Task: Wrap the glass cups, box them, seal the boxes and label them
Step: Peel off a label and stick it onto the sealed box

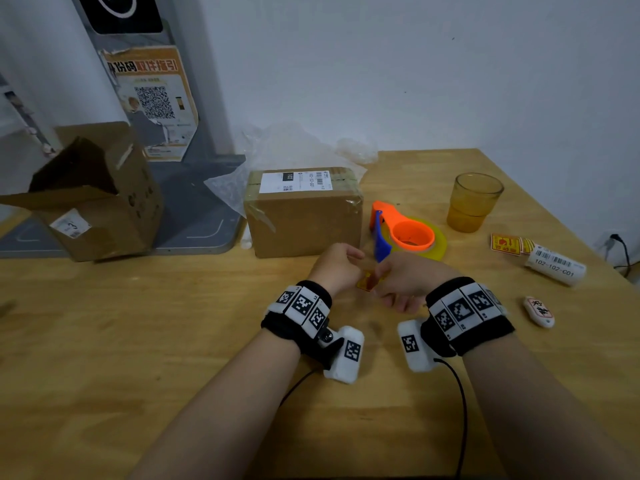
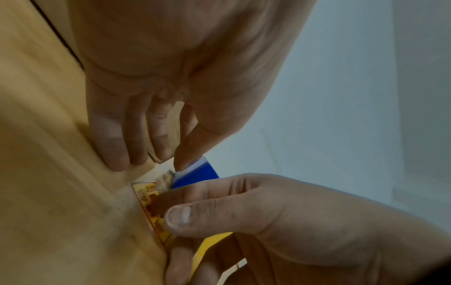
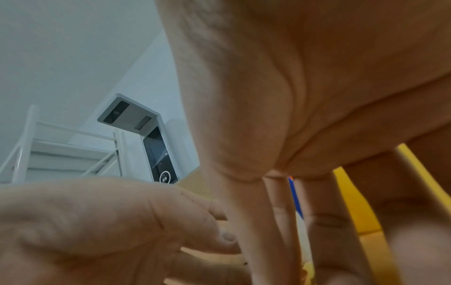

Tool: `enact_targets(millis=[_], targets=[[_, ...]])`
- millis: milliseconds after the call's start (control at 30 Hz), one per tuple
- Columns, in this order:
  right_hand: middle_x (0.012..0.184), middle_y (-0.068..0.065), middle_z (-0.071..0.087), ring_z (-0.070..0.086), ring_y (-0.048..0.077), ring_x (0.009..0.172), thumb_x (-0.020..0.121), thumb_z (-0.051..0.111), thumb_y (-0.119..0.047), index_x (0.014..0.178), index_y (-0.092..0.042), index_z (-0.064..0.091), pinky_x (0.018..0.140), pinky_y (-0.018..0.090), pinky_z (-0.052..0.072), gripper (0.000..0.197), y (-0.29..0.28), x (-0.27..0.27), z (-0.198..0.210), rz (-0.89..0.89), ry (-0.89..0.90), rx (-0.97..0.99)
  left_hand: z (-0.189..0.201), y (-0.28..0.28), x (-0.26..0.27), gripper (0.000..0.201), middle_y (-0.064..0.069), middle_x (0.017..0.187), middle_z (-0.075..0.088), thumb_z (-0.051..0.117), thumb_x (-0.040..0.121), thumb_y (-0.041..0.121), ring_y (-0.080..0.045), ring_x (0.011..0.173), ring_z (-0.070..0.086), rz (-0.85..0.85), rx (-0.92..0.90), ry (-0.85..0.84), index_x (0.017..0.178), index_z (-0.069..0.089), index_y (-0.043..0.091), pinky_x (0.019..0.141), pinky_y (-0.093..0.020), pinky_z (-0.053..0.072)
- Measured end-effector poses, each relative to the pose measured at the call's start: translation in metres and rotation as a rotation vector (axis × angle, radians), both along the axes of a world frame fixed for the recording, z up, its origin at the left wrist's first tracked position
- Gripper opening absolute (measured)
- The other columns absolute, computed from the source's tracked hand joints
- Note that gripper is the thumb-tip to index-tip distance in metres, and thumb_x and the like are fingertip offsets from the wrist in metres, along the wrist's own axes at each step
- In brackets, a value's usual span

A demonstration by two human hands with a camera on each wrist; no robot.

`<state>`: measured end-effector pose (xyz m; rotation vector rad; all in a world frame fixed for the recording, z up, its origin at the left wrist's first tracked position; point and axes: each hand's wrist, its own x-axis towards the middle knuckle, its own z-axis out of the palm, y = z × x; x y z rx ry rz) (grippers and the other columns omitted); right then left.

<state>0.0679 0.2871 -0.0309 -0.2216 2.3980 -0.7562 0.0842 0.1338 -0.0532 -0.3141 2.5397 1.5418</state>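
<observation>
A small yellow-and-red sticker hangs just above the wooden table, in front of the sealed cardboard box. That box carries a white shipping label on top. My right hand pinches the sticker, its thumb flat across the printed face. My left hand comes in from the other side, thumb and fingers closed on the sticker's white corner. An empty amber glass cup stands at the right, unwrapped. The right wrist view shows only both hands close up.
An orange and blue tape dispenser lies right behind my hands. More stickers, a label roll and a small white tag lie at the right. An open cardboard box sits far left, bubble wrap behind the sealed box.
</observation>
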Motion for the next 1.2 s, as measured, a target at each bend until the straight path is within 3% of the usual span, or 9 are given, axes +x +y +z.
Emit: enact_targets(millis=[67,233,300,400,567,800,967,1133,1200], targets=[[0.068,0.007,0.066,0.059,0.029,0.063,0.095,0.067,-0.017,0.102,-0.008,0.073,0.063,0.037,0.052,0.012,0.001,-0.001,-0.001,-0.006,-0.009,-0.011,0.001,0.001,-0.002,0.031,-0.002,0.104,0.061,0.059,0.090,-0.004,-0.024,0.096,0.066,0.038,0.068,-0.004,0.109,0.065,0.020,0.080,-0.041,0.062],[0.073,0.010,0.065,0.055,0.029,0.068,0.096,0.064,-0.016,0.087,-0.011,0.072,0.062,0.035,0.049,0.013,0.002,-0.002,-0.001,-0.042,-0.031,-0.034,0.005,0.006,0.003,0.039,-0.010,0.087,0.065,0.058,0.093,-0.012,-0.017,0.066,0.067,0.052,0.277,-0.117,0.125,0.059,0.010,0.054,-0.029,0.060],[0.077,0.012,0.071,0.064,0.031,0.068,0.095,0.066,-0.018,0.087,-0.009,0.074,0.066,0.040,0.058,0.014,0.003,-0.003,-0.001,-0.015,-0.009,-0.018,0.003,0.007,0.001,0.034,-0.009,0.101,0.068,0.057,0.093,-0.009,-0.018,0.078,0.069,0.033,0.193,-0.060,0.118,0.064,0.013,0.055,-0.027,0.056],[0.082,0.013,0.077,0.075,0.032,0.072,0.093,0.069,-0.018,0.095,-0.007,0.076,0.074,0.047,0.064,0.013,0.005,-0.006,-0.001,0.020,0.072,0.003,0.002,0.004,0.000,0.033,-0.004,0.116,0.070,0.050,0.092,-0.002,-0.023,0.108,0.065,0.039,0.044,0.033,0.099,0.068,0.025,0.082,-0.036,0.055],[0.075,0.016,0.075,0.069,0.030,0.059,0.090,0.075,-0.017,0.127,0.001,0.060,0.063,0.043,0.062,0.043,0.000,-0.008,-0.002,0.039,0.113,0.064,-0.001,-0.008,0.003,0.031,-0.007,0.113,0.072,0.047,0.094,0.005,-0.026,0.101,0.070,0.098,0.075,-0.003,0.092,0.068,0.029,0.065,-0.031,0.052],[0.041,0.000,0.060,0.062,0.019,0.040,0.088,0.078,-0.019,0.067,-0.004,0.063,0.053,0.031,0.056,0.030,-0.018,-0.006,0.006,0.075,0.200,0.225,-0.005,-0.013,0.008,0.023,-0.001,0.101,0.069,0.057,0.095,-0.001,-0.010,0.080,0.059,0.051,0.113,-0.011,0.107,0.069,0.015,0.057,-0.022,0.045],[0.040,0.002,0.059,0.060,0.018,0.036,0.084,0.076,-0.018,0.067,-0.002,0.065,0.045,0.029,0.055,0.026,-0.018,-0.004,0.009,0.054,0.194,0.216,-0.004,-0.018,0.011,0.018,-0.003,0.103,0.069,0.059,0.097,0.004,-0.013,0.089,0.061,0.047,0.139,-0.012,0.108,0.068,0.016,0.059,-0.022,0.046],[0.051,0.010,0.063,0.068,0.027,0.051,0.084,0.072,-0.021,0.073,0.004,0.070,0.060,0.054,0.064,0.027,-0.013,-0.011,0.010,-0.039,0.177,0.080,0.001,-0.019,0.013,0.010,-0.002,0.100,0.073,0.060,0.101,0.019,-0.016,0.091,0.066,0.025,0.190,-0.023,0.095,0.067,0.022,0.060,-0.026,0.044],[0.055,0.013,0.063,0.067,0.027,0.052,0.083,0.075,-0.023,0.079,0.007,0.071,0.060,0.054,0.064,0.031,-0.012,-0.012,0.011,-0.050,0.141,0.011,0.003,-0.018,0.013,0.009,-0.002,0.099,0.073,0.061,0.102,0.021,-0.015,0.085,0.067,0.018,0.212,0.001,0.096,0.067,0.025,0.059,-0.026,0.045]])
